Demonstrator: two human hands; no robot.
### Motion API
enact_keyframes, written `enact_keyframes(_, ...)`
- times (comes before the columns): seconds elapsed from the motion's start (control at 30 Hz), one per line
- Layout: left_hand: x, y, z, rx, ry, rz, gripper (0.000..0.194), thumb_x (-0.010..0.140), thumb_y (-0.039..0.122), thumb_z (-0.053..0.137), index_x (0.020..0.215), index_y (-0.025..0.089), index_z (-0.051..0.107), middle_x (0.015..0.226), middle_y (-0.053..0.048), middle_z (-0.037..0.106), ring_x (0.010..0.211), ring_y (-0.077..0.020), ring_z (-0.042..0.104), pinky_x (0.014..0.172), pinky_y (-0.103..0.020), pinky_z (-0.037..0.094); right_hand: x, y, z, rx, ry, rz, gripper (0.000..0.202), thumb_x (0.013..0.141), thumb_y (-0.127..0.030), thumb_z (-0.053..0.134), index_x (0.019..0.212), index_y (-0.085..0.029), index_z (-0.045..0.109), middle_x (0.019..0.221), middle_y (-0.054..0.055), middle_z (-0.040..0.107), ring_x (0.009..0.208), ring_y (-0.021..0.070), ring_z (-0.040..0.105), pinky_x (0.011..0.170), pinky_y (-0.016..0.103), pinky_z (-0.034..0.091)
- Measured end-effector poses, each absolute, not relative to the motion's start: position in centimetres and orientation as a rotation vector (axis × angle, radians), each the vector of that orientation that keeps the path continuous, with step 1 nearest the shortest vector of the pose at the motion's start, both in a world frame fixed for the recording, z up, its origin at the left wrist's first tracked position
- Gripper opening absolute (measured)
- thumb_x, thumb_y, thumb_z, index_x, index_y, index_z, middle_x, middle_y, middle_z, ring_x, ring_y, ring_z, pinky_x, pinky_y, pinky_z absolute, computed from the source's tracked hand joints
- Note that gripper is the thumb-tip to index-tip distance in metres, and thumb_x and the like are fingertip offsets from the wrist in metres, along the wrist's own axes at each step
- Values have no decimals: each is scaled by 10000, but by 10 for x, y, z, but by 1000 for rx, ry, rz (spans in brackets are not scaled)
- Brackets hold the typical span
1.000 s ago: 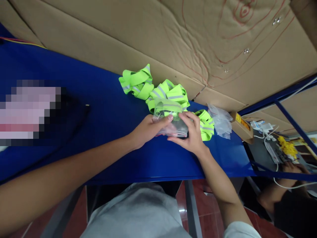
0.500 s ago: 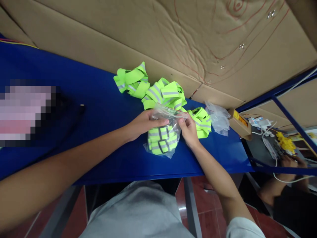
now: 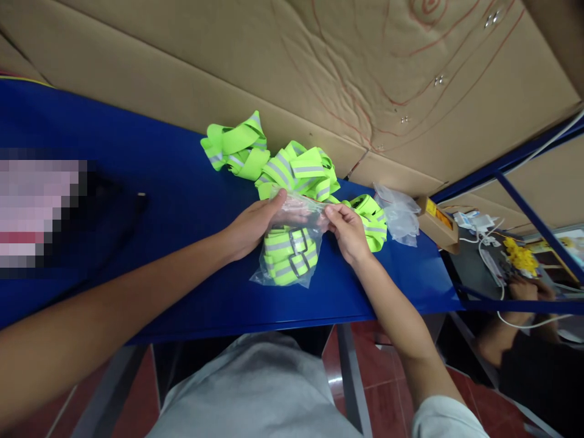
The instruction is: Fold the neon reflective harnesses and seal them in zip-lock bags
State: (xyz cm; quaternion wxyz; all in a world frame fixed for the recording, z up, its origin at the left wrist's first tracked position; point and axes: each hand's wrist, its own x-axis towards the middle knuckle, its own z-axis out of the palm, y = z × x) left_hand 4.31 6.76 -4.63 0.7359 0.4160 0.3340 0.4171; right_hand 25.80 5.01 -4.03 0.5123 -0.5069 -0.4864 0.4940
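Plastic bag (image 3: pixel 316 234), see-through and packed with folded yellow-green straps (image 3: pixel 288 261), was held in both hands above the near part of a blue table (image 3: pixel 337 298), its mouth turned toward a cardboard wall (image 3: pixel 182 61) and its bulging end toward the wearer. Whether its bottom was rested on the table could not be told. By the left hand (image 3: pixel 253 225), the upper left of the bag was gripped, the thumb laid at the top edge and the fingers stretched out beneath; whether any finger was tucked inside could not be made out. At the other end of the mouth, the plastic was pinched between the thumb and forefinger of the right hand (image 3: pixel 349 231), the tips brought together. Filling appeared to be finished and the mouth to be in the course of being closed, though no seal could be confirmed. For the next move, the two edges would likely need to be lined up and pressed from end to end, with the straps held below. Beyond the hands, loose heaps of similar straps (image 3: pixel 314 170) were strewn along the wall, with spare bags (image 3: pixel 396 216) piled beside a small box (image 3: pixel 435 225).
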Motion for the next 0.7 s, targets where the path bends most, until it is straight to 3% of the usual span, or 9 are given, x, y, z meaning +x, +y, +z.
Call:
enact_keyframes(0.13, 41, 68, -44, 885, 700, 913, 716, 893, 766, 648, 1181, 125, 781, 1160, -184, 806, 1075, -314, 793, 979, -385, 621, 257, 49, -39, -1206, -1169, 1122, 393, 776, -583, 856, 826, -219, 717, 724, -14, 729, 642, 130, 653, 645, 273, 576)
enact_keyframes(0.37, 44, 61, -44, 896, 849, 1111, 684, 911, 772, 618, 1251, 189, 733, 959, -115, 832, 828, -300, 814, 655, -350, 628, 250, 43, -37, -1224, -1311, 911, 421, 861, -637, 762, 800, -230, 670, 706, -15, 701, 619, 129, 649, 609, 279, 576)
enact_keyframes(0.5, 47, 56, -42, 932, 851, 1113, 722, 918, 792, 585, 1274, 178, 721, 924, -110, 828, 851, -315, 817, 738, -389, 647, 247, 41, -34, -1237, -1369, 859, 460, 868, -683, 726, 812, -245, 598, 700, -30, 667, 574, 120, 607, 586, 289, 555)
enact_keyframes(0.7, 45, 56, -43, 926, 841, 1115, 692, 936, 762, 586, 1294, 186, 722, 871, -96, 822, 847, -307, 817, 754, -378, 643, 251, 41, -38, -1210, -1358, 885, 374, 903, -632, 700, 891, -266, 623, 776, -29, 657, 680, 139, 639, 633, 293, 575)
